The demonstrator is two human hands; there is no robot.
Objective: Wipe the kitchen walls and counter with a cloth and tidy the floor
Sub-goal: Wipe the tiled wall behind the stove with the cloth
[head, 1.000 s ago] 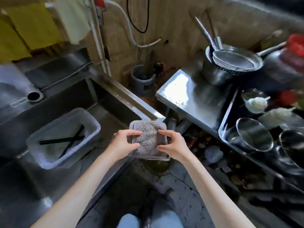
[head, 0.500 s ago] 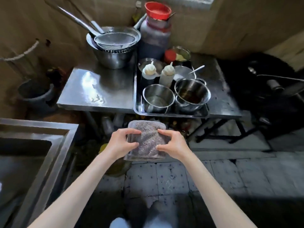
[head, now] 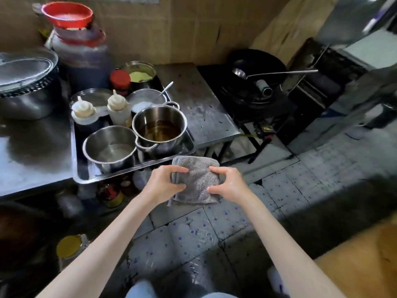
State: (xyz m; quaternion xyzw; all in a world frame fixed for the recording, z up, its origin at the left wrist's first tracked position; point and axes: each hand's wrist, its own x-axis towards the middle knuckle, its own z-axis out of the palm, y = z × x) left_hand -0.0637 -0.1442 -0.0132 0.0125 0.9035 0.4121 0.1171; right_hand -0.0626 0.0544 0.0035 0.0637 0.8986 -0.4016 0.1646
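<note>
1. While both hands work in front of the steel counter [head: 204, 108], a folded grey cloth [head: 196, 182] is held in the air above the tiled floor [head: 193, 237].
2. Left hand [head: 163, 183] pinches its left edge, fingers curled.
3. Right hand [head: 229, 183] pinches the right edge likewise.
4. Beyond the cloth, a steel tray [head: 90, 177] holds two pots.

A brown wall [head: 171, 29] backs a steel counter [head: 206, 112] that catches bright glare at its left end. Right of it stands a black stove [head: 257, 100] on a dark frame. The floor [head: 193, 233] is pale tile with blue specks, partly shadowed.
</note>
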